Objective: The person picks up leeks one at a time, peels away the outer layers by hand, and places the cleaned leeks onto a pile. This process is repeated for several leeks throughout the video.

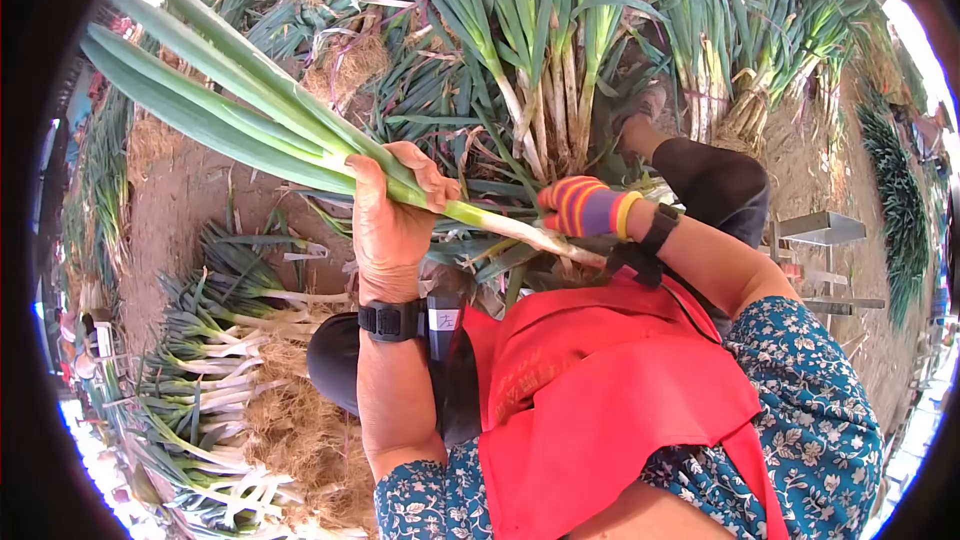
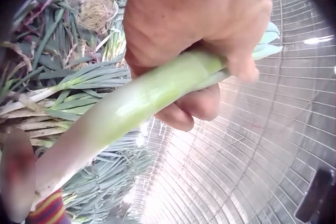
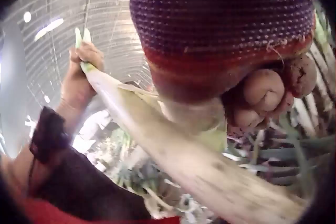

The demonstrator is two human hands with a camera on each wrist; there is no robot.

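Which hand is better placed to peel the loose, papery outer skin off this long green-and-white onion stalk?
Probably the right hand, in the purple, orange and yellow knitted glove: its curled fingers are at the pale lower stalk, beside loose skin. The bare left hand grips higher, near the leaves.

Left forearm [image 1: 398, 395]: bare, extended forward
Left hand [image 1: 393, 230]: raised, thumb and fingers curled in a grip
Right forearm [image 1: 715, 255]: bare, angled inward
Right hand [image 1: 590, 208]: gloved, bare fingertips [image 3: 264, 88] showing, fingers curled in a pinch
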